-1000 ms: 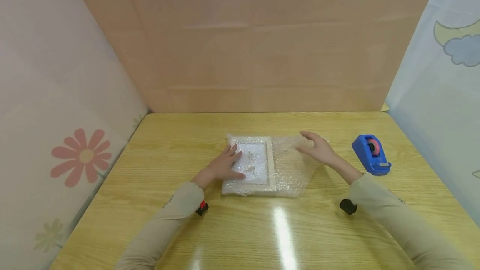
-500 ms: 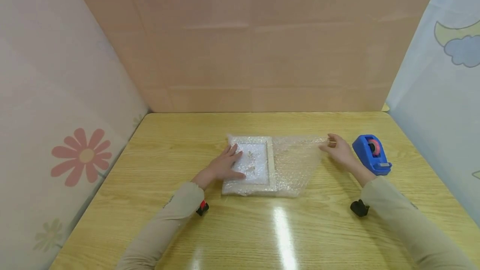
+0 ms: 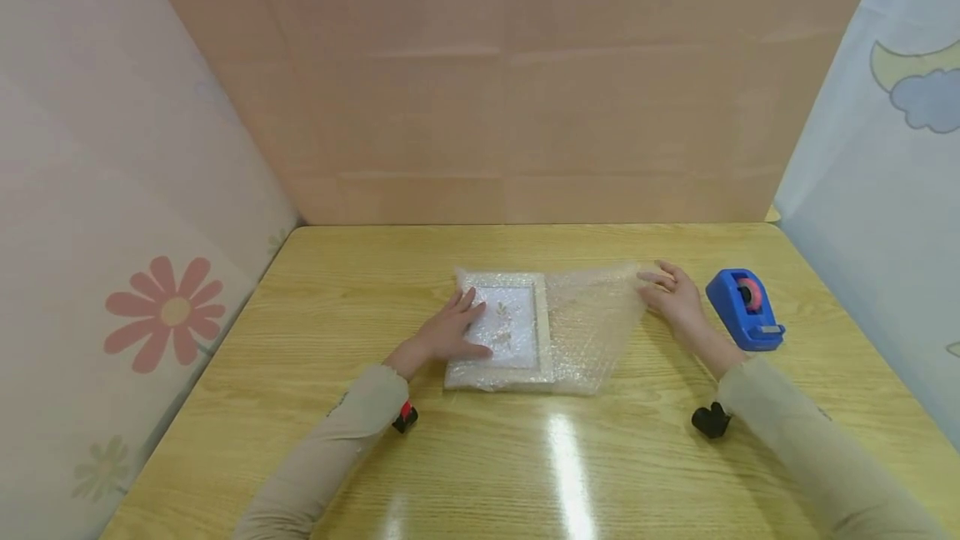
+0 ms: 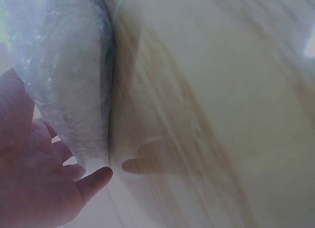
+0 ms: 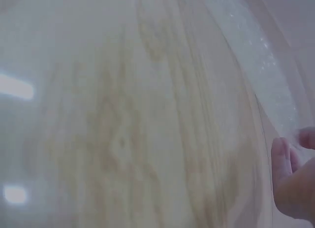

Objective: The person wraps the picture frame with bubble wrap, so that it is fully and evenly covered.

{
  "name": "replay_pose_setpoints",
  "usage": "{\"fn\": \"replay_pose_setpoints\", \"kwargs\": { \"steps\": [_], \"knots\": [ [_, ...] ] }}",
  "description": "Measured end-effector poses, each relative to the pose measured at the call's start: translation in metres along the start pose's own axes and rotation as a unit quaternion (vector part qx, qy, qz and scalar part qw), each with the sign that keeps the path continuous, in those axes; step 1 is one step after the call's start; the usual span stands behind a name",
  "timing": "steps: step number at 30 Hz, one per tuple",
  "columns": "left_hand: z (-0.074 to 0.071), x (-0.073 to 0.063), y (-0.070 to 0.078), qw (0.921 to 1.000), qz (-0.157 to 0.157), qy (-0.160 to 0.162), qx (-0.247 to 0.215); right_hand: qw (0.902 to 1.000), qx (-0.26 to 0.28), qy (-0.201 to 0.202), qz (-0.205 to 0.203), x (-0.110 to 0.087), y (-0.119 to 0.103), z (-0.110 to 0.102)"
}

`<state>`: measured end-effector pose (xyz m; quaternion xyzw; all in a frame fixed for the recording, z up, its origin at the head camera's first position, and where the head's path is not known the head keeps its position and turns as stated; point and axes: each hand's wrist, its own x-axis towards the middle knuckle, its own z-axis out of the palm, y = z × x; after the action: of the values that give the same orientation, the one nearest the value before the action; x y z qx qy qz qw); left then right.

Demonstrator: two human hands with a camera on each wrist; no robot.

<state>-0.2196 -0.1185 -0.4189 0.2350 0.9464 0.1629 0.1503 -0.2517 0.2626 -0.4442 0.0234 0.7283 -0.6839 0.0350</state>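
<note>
A pale picture frame (image 3: 542,332) with a small leaf print lies flat under bubble wrap (image 3: 588,332) in the middle of the table. My left hand (image 3: 447,333) rests on its left side with fingers spread. In the left wrist view, the thumb of this hand (image 4: 37,164) stands beside the wrapped edge. My right hand (image 3: 678,302) pinches the far right corner of the loose bubble wrap, which is raised a little. The right wrist view has the thumb and fingers of that hand (image 5: 298,186) at the wrap's tip.
A blue tape dispenser (image 3: 745,311) with a pink roll stands right of my right hand. Under the wrists show small black devices (image 3: 405,417). The wooden table (image 3: 337,298) ends at a tan back panel (image 3: 510,107), with patterned walls on both sides.
My right hand has moved right from above the loose wrap to its far corner, taken hold of it and raised it slightly. The left hand has stayed in place.
</note>
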Motion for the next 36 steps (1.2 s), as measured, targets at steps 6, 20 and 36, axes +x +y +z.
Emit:
{"fn": "replay_pose_setpoints", "kwargs": {
  "steps": [6, 20, 36],
  "knots": [
    [0.000, 0.001, 0.000, 1.0000, 0.000, 0.001, -0.003, 0.9977, 0.065, -0.005, -0.019, -0.009, -0.002, 0.012],
    [0.000, 0.001, -0.001, 1.0000, -0.001, 0.000, -0.009, 0.9959, -0.047, -0.077, 0.005, -0.024, -0.006, 0.031],
    [0.002, 0.001, -0.003, 0.9999, 0.005, 0.004, -0.014, 0.9811, 0.110, -0.128, -0.094, -0.029, -0.040, 0.074]
  ]
}}
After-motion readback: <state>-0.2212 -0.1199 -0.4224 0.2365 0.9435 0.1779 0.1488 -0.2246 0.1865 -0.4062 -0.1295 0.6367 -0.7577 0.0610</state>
